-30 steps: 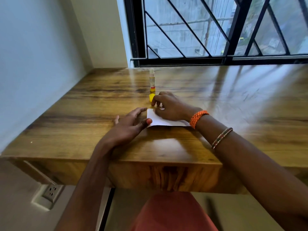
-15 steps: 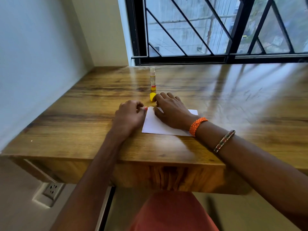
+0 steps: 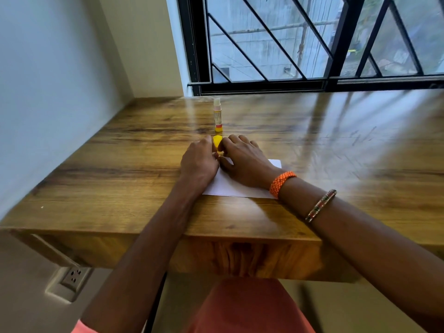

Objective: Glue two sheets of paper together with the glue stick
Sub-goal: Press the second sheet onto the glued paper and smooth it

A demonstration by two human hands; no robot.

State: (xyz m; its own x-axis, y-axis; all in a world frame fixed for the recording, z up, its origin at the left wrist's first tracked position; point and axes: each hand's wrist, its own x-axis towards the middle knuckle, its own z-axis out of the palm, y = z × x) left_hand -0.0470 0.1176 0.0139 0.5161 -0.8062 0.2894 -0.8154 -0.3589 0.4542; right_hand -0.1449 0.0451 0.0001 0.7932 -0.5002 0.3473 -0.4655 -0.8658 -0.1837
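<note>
Where the wooden desk (image 3: pixel 120 169) meets the window, glue stick (image 3: pixel 218 115) stands upright and uncapped, apart from both hands. White paper (image 3: pixel 230 186) lies flat near the front edge; left hand (image 3: pixel 199 162) and right hand (image 3: pixel 245 162) rest on its far-left corner, fingers curled. Yellow cap (image 3: pixel 217 141) sits between the fingertips; whether either hand grips it cannot be told.

A glossy wooden desk (image 3: pixel 312 145) with dark grain fills a corner, its top catching streaked daylight from the window (image 3: pixel 288 39) behind it. Black diagonal bars (image 3: pixel 276 37) cross the panes, with a pale concrete wall outside. Plain white walls (image 3: pixel 48 80) stand to the left, and a wall socket (image 3: pixel 74 277) sits below the desk.
</note>
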